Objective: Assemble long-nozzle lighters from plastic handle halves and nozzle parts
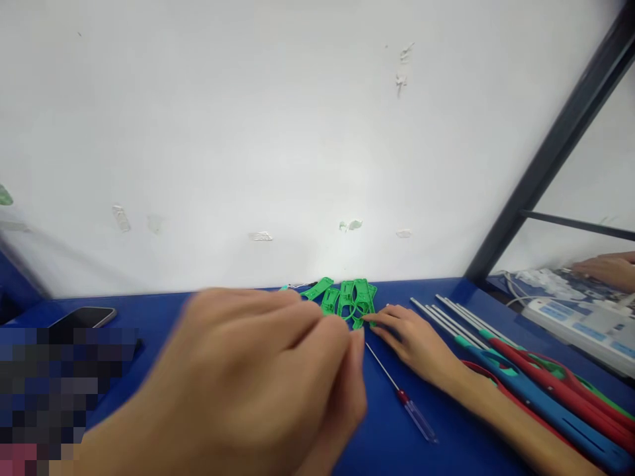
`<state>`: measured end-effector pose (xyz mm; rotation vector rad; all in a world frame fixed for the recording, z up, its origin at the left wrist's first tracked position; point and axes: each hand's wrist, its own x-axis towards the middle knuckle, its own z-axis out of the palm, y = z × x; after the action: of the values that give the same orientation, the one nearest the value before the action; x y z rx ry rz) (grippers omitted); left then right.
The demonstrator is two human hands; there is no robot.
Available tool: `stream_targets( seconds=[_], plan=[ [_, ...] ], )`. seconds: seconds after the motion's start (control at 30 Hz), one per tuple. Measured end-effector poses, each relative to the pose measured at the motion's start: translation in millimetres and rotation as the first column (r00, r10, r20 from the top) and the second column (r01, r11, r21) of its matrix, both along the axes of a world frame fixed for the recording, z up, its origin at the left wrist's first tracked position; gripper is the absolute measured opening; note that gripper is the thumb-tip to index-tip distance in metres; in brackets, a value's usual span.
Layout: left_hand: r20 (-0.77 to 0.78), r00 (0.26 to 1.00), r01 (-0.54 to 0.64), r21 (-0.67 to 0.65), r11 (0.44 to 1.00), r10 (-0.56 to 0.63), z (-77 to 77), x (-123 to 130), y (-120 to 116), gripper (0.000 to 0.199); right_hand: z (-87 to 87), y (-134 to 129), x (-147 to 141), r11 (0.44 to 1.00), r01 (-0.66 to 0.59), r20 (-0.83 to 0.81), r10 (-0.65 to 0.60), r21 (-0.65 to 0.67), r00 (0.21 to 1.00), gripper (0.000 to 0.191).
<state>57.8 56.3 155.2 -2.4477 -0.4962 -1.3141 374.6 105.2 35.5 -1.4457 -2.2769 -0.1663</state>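
Observation:
My left hand [262, 370] is large and close to the camera, its fingers curled tightly together. What lies inside its grip, if anything, is hidden. My right hand [407, 334] reaches to the back of the blue table, fingers stretched out and slightly apart. Its fingertips touch the near edge of a group of green plastic parts [346, 297], flat pieces with cut-outs and rings. Part of that group is covered by my left hand. Between the hands lies a screwdriver [417, 415] with a thin metal shaft, a red collar and a clear handle.
Long red and blue plastic pieces [546, 390] with metal rods lie on the right. Beyond a dark metal post [546, 145] are a white power strip [585, 324] and another person's hand [608, 271]. A phone [84, 317] lies left. The white wall [297, 132] closes the back.

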Motion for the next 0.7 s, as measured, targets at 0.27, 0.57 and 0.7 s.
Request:
stream_targets(
  seconds=[0.27, 0.57, 0.7],
  plan=[
    [-0.367, 0.93, -0.05, -0.059, 0.997, 0.025, -43.7, 41.3, 10.2, 0.037, 21.9, -11.9, 4.1, 0.971, 0.068, -0.231, -0.013, 0.23, 0.973, 0.022],
    [-0.295, 0.941, -0.216, -0.151, 0.965, 0.165, -49.1, 18.2, -1.1, 0.049, 49.4, -52.8, -28.6, 0.98, -0.039, -0.537, 0.139, 0.193, 0.832, 0.016],
    [-0.329, 0.918, -0.286, -0.159, 0.945, 0.222, -72.2, 1.4, -7.2, 0.049, 44.8, -66.4, -42.1, 0.946, -0.316, -0.671, 0.187, -0.074, 0.718, 0.013]
  ],
)
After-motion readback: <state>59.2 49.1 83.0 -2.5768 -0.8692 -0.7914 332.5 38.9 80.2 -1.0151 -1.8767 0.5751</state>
